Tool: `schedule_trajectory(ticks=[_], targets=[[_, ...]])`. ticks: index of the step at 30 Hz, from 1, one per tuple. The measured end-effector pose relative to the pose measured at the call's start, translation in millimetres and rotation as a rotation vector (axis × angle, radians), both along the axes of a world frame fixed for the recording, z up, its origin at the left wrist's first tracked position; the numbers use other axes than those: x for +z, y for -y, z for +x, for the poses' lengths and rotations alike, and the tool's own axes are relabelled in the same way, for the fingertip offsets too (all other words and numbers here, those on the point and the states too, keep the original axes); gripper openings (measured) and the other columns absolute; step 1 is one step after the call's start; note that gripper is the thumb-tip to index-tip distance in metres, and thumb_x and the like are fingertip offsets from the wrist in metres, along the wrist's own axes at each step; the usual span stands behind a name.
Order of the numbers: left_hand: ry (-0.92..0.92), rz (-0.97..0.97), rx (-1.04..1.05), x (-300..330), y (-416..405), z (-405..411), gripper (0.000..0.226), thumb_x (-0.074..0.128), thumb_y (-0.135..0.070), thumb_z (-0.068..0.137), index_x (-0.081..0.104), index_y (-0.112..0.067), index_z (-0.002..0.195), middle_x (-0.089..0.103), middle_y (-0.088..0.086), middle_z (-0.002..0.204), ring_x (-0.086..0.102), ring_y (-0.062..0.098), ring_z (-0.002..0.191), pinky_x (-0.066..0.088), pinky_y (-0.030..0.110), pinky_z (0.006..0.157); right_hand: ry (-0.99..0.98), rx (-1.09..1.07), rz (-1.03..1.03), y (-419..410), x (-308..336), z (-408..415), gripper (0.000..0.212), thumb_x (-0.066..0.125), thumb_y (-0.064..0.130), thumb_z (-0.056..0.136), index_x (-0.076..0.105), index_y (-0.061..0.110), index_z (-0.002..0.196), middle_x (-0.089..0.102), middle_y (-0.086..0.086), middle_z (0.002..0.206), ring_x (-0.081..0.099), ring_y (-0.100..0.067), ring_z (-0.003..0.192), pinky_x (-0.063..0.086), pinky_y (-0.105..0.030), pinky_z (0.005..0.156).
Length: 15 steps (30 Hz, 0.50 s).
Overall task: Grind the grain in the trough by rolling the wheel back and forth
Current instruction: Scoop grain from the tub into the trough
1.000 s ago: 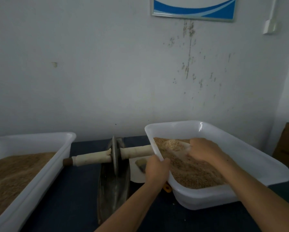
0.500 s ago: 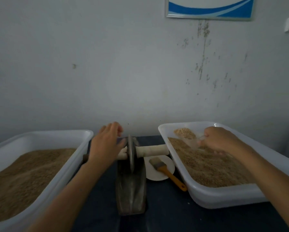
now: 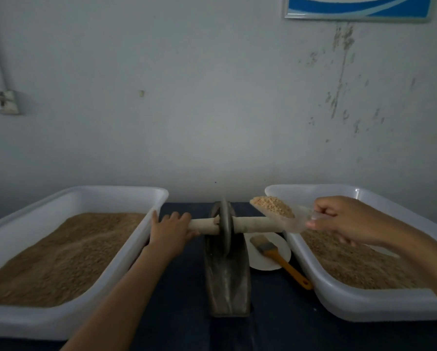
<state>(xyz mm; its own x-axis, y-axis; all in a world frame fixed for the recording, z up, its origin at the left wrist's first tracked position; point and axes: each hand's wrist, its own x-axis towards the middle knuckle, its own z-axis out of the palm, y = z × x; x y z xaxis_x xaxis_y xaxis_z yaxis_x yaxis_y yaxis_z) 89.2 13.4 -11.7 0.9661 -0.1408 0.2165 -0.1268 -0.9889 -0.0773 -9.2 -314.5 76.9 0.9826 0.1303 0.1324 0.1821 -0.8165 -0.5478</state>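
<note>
A dark metal trough [image 3: 227, 282] stands lengthwise in the middle of the table. A metal wheel [image 3: 225, 224] sits upright in its far end on a pale wooden axle [image 3: 250, 222]. My left hand [image 3: 170, 230] grips the left end of the axle. My right hand [image 3: 344, 220] holds a clear plastic scoop [image 3: 292, 220] heaped with grain [image 3: 273, 206], raised over the right half of the axle, just right of the wheel.
A white tub [image 3: 126, 259] of fine brown meal stands on the left. On the right, a white tub [image 3: 326, 292] holds coarser grain. Between trough and right tub lies a white plate [image 3: 260, 260] with an orange-handled brush [image 3: 280, 259]. A wall rises close behind.
My left hand left the right tub's rim, crossed over and took hold of the axle's left end. My right hand lifted the filled scoop out of the right tub toward the wheel.
</note>
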Motion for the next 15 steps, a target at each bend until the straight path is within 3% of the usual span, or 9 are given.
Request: schedule_trajectory(ticks=[4,9,15], targets=[[0.142,0.029,-0.019,-12.2,-4.4,2.0,0.040,0.042,-0.049,0.096,0.038,-0.027,0.128,0.049,0.000,0.129,0.047,0.021,0.121,0.018,0.047,0.114,-0.107,0.131,-0.010,-19.5,-0.6,-0.3,0.023,0.064,0.030,0.090,0.057,0.010,0.084,0.051,0.007,0.055,0.046,-0.007,0.045,0.037,-0.022,0.044],[0.168,0.057,-0.028,-13.4,-5.6,4.1,0.042,0.050,-0.041,0.094,0.035,-0.027,0.131,0.048,0.000,0.130,0.046,0.022,0.122,0.017,0.047,0.114,-0.226,0.225,-0.124,-31.1,-3.3,2.4,0.015,0.066,0.032,0.089,0.060,0.019,0.085,0.054,0.010,0.058,0.048,-0.002,0.048,0.039,-0.016,0.046],[0.186,0.059,-0.015,-13.3,-3.2,7.0,0.038,0.051,-0.039,0.095,0.037,-0.027,0.128,0.051,0.000,0.128,0.048,0.023,0.121,0.021,0.043,0.112,-0.237,0.237,-0.325,-42.3,-6.7,10.1,0.017,0.067,0.036,0.088,0.060,0.021,0.085,0.055,0.010,0.064,0.048,0.001,0.049,0.039,-0.013,0.047]])
